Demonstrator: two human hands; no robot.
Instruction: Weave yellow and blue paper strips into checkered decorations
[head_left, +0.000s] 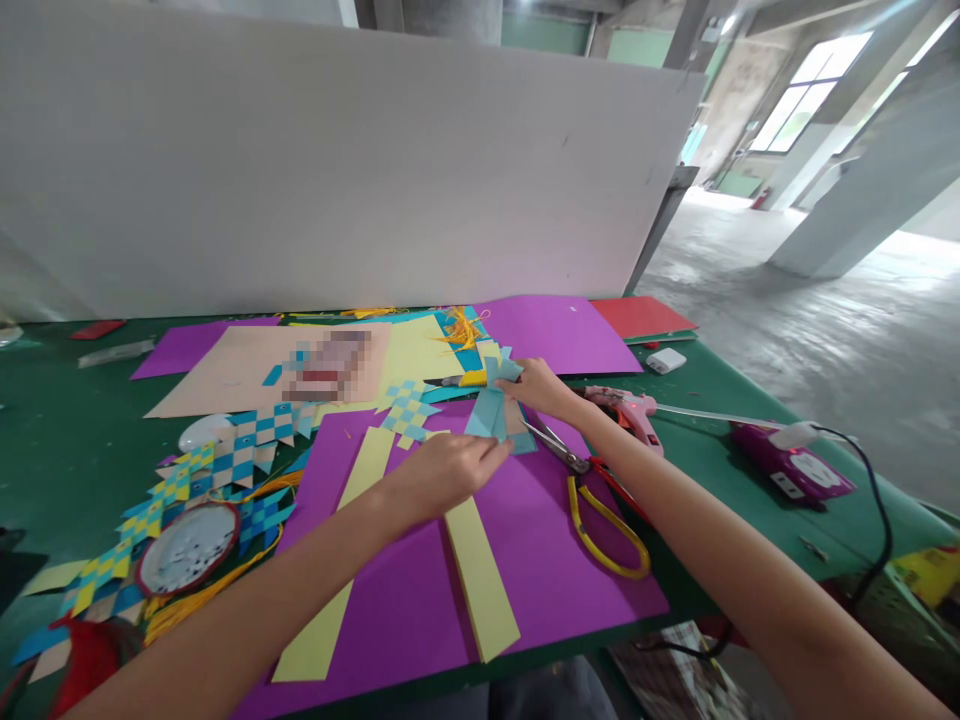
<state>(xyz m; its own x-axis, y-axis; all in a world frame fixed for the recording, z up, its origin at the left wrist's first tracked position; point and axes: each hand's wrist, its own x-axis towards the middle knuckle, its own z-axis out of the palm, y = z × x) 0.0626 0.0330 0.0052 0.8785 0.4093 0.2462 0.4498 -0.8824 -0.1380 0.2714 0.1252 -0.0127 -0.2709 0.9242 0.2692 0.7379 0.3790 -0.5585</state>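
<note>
The light blue paper strips (486,412) are between the two hands, just above the middle of the big purple sheet (409,600). The right hand (538,388) pinches the top part of them with its thumb and finger. The left hand (444,472) has its fingers close together at the bottom edge, but I cannot tell if it pinches the paper or only touches it

This bit looks partly made. Some strips cross each other, but long ends stick out and there is no neat check pattern in it, so the weaving seems to be near its start

Other bits look much further along. A small yellow and blue checked piece (406,410) lies near the left hand, with its ends sticking out. More checked pieces (176,482) lie in a bunch at the left side of the green surface (705,395), and they look all woven

Two long yellow strips (313,630) (482,585) lie flat on the purple sheet, not woven into anything. The scissors (576,463) lie open by the right arm, and no hand holds them
</note>
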